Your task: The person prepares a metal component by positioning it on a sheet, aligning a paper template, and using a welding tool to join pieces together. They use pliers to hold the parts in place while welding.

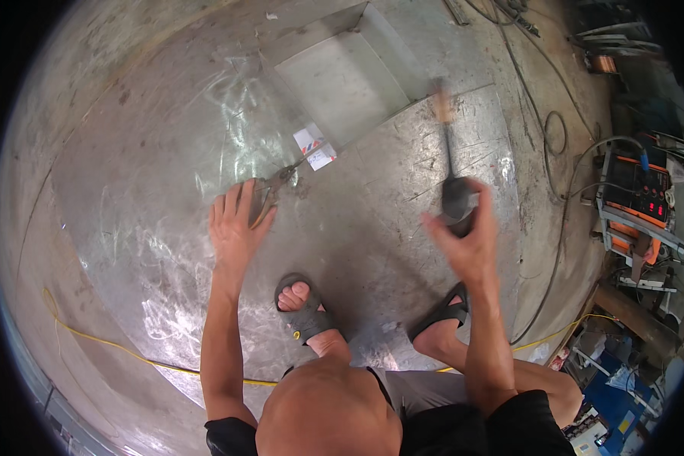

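Note:
My left hand (pixel 235 224) is around the handles of a dark, pliers-like hand tool (pixel 284 175) with a curved orange edge at its grip. The tool's thin end points toward a small white paper (pixel 314 147) with red and blue marks, lying on the grey metal sheet (pixel 159 220). My right hand (pixel 467 235) curls around a dark rounded object (pixel 457 199), smeared by motion. From that object, a thin dark rod (pixel 449 148) runs away from me to a light brown, blurred end (pixel 443 105). I cannot make out its kind.
A shallow metal tray (pixel 334 76) with raised sides lies ahead. Cables (pixel 558 152) snake along the right, by an orange and black machine with a display (pixel 638 190). A yellow cord (pixel 129 351) crosses near my feet. Mixed equipment (pixel 623 380) crowds the lower right.

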Demonstrator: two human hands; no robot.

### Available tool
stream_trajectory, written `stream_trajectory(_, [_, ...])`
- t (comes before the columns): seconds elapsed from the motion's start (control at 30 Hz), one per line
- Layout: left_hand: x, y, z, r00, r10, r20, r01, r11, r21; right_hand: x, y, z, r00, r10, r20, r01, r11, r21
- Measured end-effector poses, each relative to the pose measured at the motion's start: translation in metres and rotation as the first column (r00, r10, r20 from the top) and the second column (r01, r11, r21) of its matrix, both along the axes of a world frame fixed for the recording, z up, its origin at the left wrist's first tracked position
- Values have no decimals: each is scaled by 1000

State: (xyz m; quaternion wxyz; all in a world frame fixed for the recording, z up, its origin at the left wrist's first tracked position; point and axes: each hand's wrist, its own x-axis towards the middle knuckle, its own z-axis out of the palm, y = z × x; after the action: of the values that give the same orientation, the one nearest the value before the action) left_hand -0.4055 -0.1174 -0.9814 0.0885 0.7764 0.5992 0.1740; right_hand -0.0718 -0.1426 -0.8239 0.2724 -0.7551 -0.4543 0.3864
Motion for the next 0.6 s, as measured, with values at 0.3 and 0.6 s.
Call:
stream_trajectory(0.3, [2,4,7,999,4,38,-2,1000,-31,-48,-14,-41,901,373,-223,-422,873,-244])
stream_trajectory(0.6, [-3,2,0,998,-3,59,4,1000,-20,-23,-12,-62,936,349,-48,-350,909,-226])
